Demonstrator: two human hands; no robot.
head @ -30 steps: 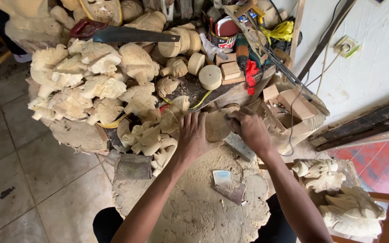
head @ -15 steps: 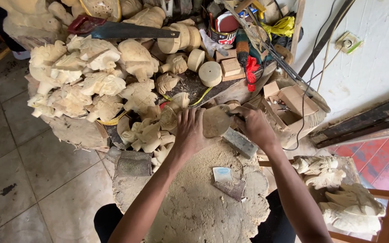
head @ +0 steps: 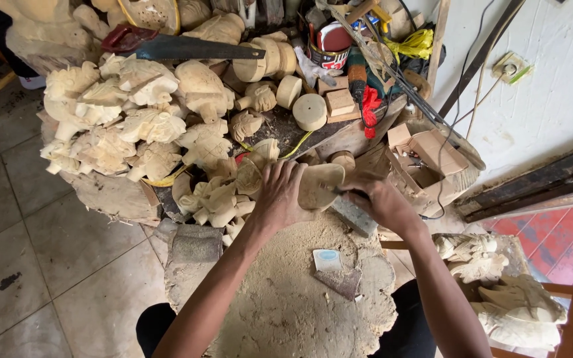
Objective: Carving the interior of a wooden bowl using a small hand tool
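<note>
My left hand (head: 280, 195) grips a pale, rounded wooden piece (head: 323, 182) and presses it against the far edge of a sawdust-covered tree stump (head: 280, 298). My right hand (head: 384, 204) is closed around a thin dark carving tool (head: 343, 193) whose tip meets the right side of the piece. A grey rectangular block (head: 355, 217) lies on the stump just below my right hand. A small white and blue pad (head: 327, 260) and a dark scrap (head: 343, 283) rest on the sawdust nearer to me.
Several pale carved wooden figures (head: 134, 126) are heaped at the left, with a handsaw (head: 180, 46) on top. Round wooden discs (head: 310, 111), a tin can (head: 329, 50), a cardboard box (head: 432, 156) and cables crowd the back. More carvings (head: 499, 292) lie at the right.
Both hands stay on the wooden piece. My right hand has shifted slightly to the right with the tool.
</note>
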